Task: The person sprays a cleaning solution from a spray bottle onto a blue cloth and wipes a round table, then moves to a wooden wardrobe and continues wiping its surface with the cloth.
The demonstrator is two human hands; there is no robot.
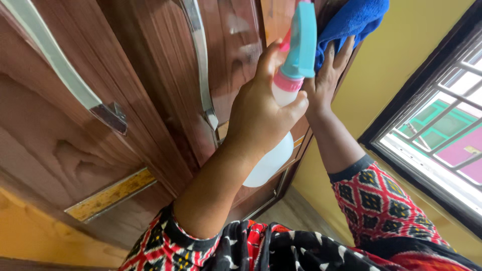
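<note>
Head view: left hand (261, 118) fingers wrap smooth plastic spray bottle (273, 155); right hand (326, 78) fingers spread on soft blue cloth (354, 20).

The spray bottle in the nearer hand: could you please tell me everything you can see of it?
The spray bottle has a white, cloudy plastic body, a pink collar and a light blue trigger head with a pink part behind it. It points up toward the brown wooden door. The left hand grips its neck, thumb up beside the head. How full it is cannot be told.
</note>
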